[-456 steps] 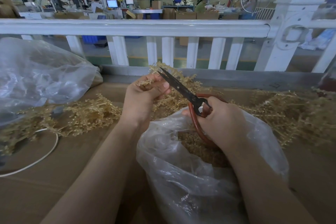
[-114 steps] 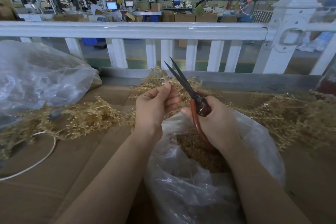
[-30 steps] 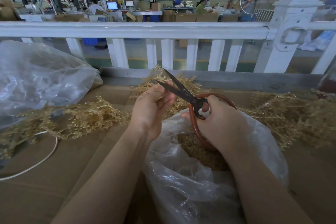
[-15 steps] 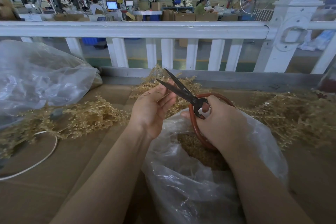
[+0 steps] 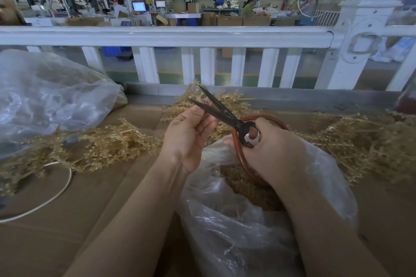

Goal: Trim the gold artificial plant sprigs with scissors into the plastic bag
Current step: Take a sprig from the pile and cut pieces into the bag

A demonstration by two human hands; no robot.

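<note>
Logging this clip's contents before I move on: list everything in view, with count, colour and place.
black-bladed scissors with red-brown loop handles: one, blades apart, centre
clear plastic bag of gold trimmings: one, under the hands
second clear plastic bag: one, left
gold artificial plant sprigs: many, piled left, centre, right
white cable: one, left
brown cardboard surface: underneath
white railing: behind
left hand: fingers curled beside the blades
right hand: grips the handles

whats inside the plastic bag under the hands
The plastic bag holds a heap of small gold trimmings, seen through its open mouth. The right hand and the scissors cover part of the heap, and crinkled plastic hides how deep it goes.
</note>
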